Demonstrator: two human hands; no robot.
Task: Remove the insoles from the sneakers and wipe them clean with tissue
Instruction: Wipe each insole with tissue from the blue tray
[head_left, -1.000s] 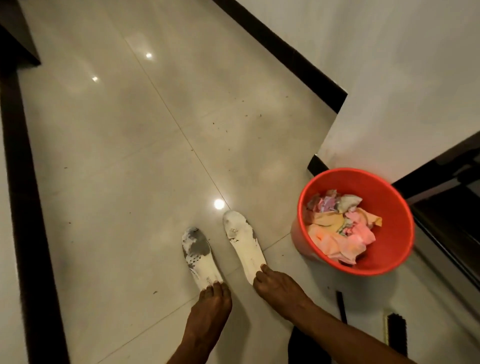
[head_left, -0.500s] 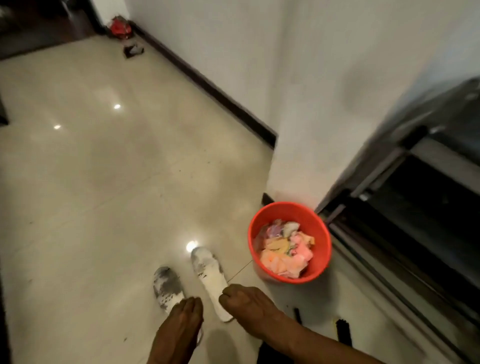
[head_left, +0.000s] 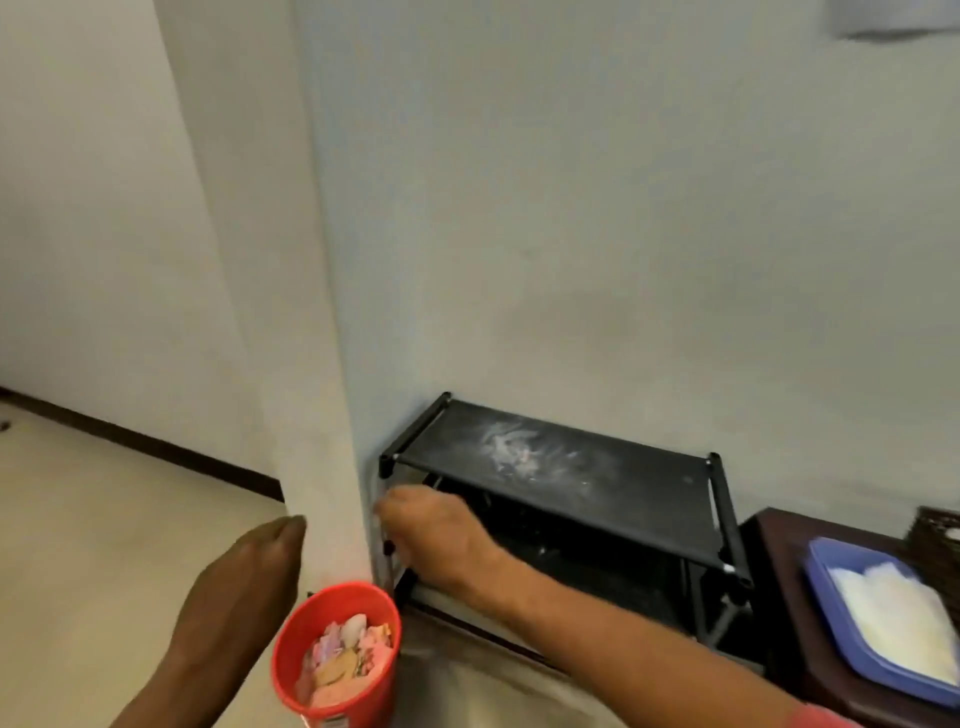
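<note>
White tissue (head_left: 893, 618), a soft, fluffy heap, lies in a shallow blue plastic tray (head_left: 834, 618) with rounded corners. The tray sits on the dark wooden bench (head_left: 779, 597) at the far right of the head view, well apart from both hands. A person faces a low black shoe rack (head_left: 639, 483) set against a pale, matte wall (head_left: 571, 208). The right hand (head_left: 441, 535) reaches to the rack's front left corner, just under the top shelf. Its fingers (head_left: 400, 506) bend down beside the thin upright post, and blur makes it impossible to tell whether they hold the post or only touch it. The left hand (head_left: 249, 577) hangs over the floor (head_left: 104, 545), left of the wall's corner, its fingers (head_left: 283, 535) straight, pressed together and holding nothing. Below and between the two hands stands a round red plastic bucket (head_left: 332, 605), close to the rack's left foot. It is filled with crumpled scraps (head_left: 343, 662) in pink, orange and off-white. The rack's top shelf is taut dark fabric stretched between round tubes, smeared with whitish dust near its middle; the lower tiers are too dark to read. Smooth cream flooring is edged by a dark skirting strip (head_left: 156, 447) along the wall. A dark woven basket (head_left: 935, 530) sits at the bench's back edge, cut off by the frame.
</note>
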